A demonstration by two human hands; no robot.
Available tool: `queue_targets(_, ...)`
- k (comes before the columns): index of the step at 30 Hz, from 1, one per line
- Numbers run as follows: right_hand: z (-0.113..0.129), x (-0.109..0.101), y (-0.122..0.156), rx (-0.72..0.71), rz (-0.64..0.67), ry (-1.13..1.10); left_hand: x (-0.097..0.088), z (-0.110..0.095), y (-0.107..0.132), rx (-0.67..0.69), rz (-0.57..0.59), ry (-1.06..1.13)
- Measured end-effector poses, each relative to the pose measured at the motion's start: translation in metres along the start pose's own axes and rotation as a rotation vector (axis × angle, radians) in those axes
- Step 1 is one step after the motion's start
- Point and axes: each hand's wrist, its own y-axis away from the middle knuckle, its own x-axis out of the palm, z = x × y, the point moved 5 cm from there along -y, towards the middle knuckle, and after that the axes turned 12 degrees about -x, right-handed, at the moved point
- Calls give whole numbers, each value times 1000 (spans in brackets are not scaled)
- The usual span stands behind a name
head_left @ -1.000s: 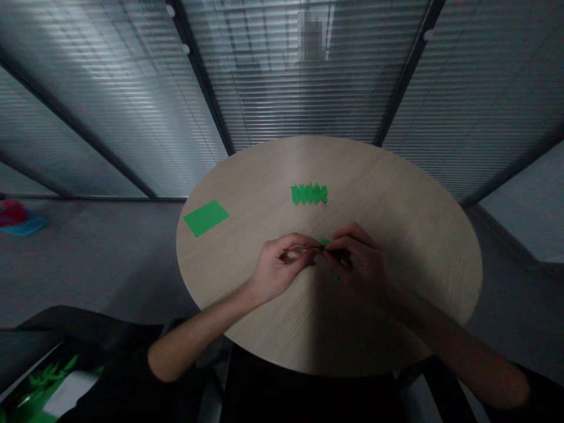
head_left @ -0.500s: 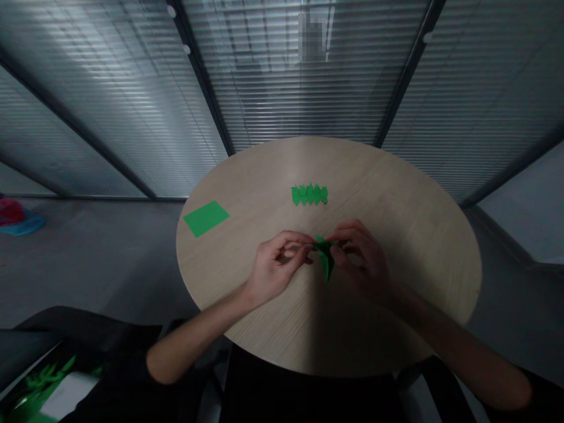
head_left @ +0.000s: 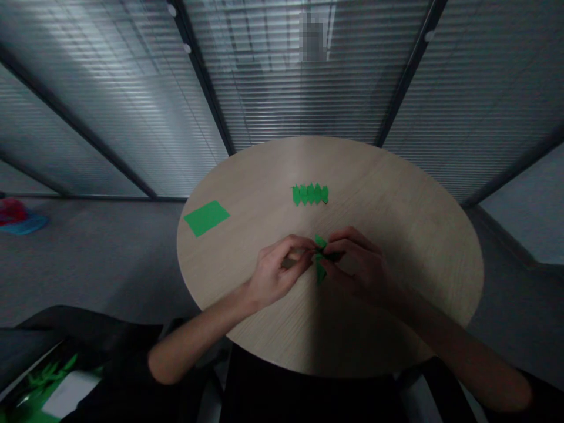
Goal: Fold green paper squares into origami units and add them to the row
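A small folded green paper piece (head_left: 321, 258) is held between both hands just above the middle of the round wooden table (head_left: 414, 235). My left hand (head_left: 277, 273) pinches its left side with fingertips pressed together. My right hand (head_left: 359, 267) is closed on its right side and covers part of it. Farther back on the table lies a row of several joined green folded pieces (head_left: 310, 194). A flat green paper sheet (head_left: 207, 218) rests near the table's left edge.
Glass walls with closed blinds and dark frames (head_left: 198, 76) stand behind the table. A red and blue object (head_left: 17, 214) lies on the grey floor at the far left. Green and white material (head_left: 48, 388) shows at the bottom left, beside my dark clothing.
The green piece has been turned and folded between my fingers; more of it shows now than a second ago. Both hands stayed over the same spot. The other papers have not moved.
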Motion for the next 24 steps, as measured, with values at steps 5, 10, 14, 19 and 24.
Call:
queue_targets(5, 0, -4, -1, 33, -8, -57, -2, -4, 1, 39, -43, 7)
queue_targets(10, -3, -4, 2, 126, -29, -120, -4, -8, 4, 106, -104, -15)
queue_targets(14, -2, -1, 2, 152, -22, -137, -6, -11, 6, 164, -153, -62)
queue_targets(19, -3, 0, 0, 131, 0, -74, -5, -11, 9, 204, -130, -140)
queue_targets(24, -2, -1, 0, 54, -2, -6, -5, -11, 10, 243, -117, -173)
